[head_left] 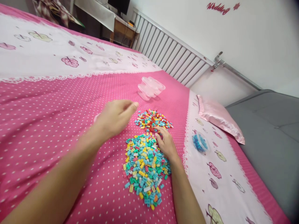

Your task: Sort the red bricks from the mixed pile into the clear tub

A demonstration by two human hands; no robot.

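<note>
- Bricks, too many to count, lie in two heaps mid-bed (pixel 70 130): a larger heap (pixel 147 168) and, towards the bed's far edge, a smaller heap (pixel 154 119).
- Left hand (pixel 118 116) hovers beside the smaller heap, thumb and fingers drawn together; cannot tell whether they hold anything.
- Right hand (pixel 166 143) sits at the bricks between heaps, thumb and fingers slightly parted, nothing visibly gripped.
- Step in hand: seemingly picking through bricks; another pick calls for a light pinch.
- One blue-filled tub (pixel 200 142), one pillow (pixel 219 118).
</note>
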